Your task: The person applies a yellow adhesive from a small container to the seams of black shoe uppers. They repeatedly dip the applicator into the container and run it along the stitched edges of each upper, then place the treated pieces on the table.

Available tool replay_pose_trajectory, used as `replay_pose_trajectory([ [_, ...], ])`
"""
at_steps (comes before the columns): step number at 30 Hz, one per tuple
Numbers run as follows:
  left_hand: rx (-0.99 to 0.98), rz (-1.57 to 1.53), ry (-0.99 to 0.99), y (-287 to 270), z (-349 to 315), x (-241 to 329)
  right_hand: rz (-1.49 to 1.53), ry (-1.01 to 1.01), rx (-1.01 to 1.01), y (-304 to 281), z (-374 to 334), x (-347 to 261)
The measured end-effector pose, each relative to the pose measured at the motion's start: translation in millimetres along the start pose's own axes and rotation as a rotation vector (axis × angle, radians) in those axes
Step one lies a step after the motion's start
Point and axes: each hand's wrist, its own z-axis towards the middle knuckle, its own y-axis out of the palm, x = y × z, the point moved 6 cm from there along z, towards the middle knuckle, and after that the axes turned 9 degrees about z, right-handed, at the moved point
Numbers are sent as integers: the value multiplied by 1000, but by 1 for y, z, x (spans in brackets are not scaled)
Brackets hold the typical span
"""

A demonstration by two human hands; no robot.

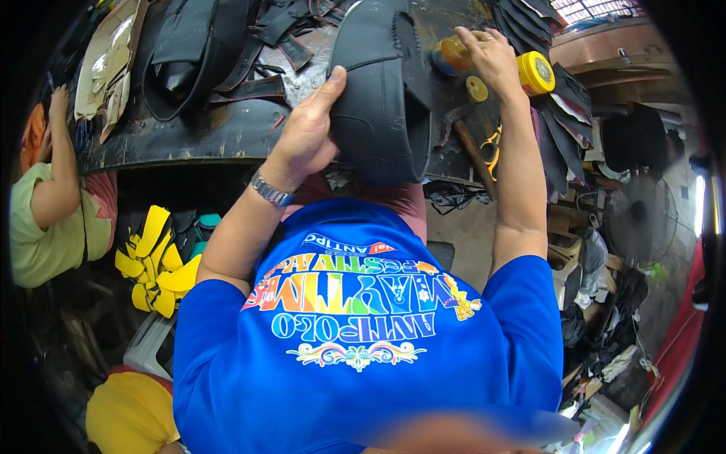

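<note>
Left hand (306, 136): thumb up along the side of a black shoe upper (378, 91), other fingers hidden behind it, clamped on it; upper held tilted over the near edge of the dark workbench (204, 132). Metal watch (271, 189) on that wrist.

Right hand (491, 57): fingers curled together, tips down on a small orange-and-yellow can (450, 54); whether actually gripping, cannot tell. Can contents hidden by hand. Just beside wrist: yellow round tin (535, 72) lying on its side, closed; small yellow lid (476, 88) flat on bench, apart from both.

Further out: yellow-handled scissors (491, 147) near bench edge, right of upper. Black cut pieces (552, 113) fanned at right, more black strips piled at bench rear. Yellow cut pieces (159, 261) heaped below bench at left. Another person's arm (57, 159) at far left, green shirt. Standing fan (641, 216) at right.
</note>
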Motion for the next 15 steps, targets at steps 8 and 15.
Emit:
replay_pose_trajectory([
  [8, 39, 94, -2, -1, 2, -6, -157, -4, 249, -19, -45, -26],
  [15, 17, 48, 24, 5, -2, -5, 46, -16, 240, -51, -55, -84],
])
